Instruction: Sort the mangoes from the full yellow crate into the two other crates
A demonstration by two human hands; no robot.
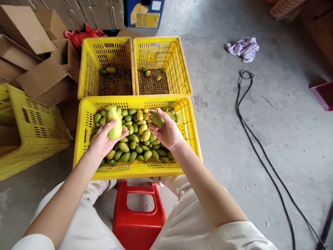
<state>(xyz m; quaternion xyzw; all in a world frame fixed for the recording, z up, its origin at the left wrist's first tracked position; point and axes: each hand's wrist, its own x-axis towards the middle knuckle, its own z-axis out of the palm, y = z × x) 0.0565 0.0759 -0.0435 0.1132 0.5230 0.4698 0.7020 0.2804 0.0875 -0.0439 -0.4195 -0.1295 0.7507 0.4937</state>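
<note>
My left hand (102, 139) holds a large pale yellow-green mango (113, 124), thumb over its side and fingers spread beneath. In my right hand (168, 130), a smaller green mango (157, 119) rests between thumb and fingers. Both hands are raised over a wide yellow plastic crate (135, 172). Inside it lies a pile of green and yellowish mangoes (133, 137), partly hidden by my hands and forearms.
Behind stand two yellow crates, the left one (80, 69) and the right one (186, 69), each with a few mangoes. Cardboard boxes (44, 78) and another yellow crate (39, 121) are at left. A red stool (137, 222), black cable (256, 142) and crumpled cloth (244, 48) are on the floor.
</note>
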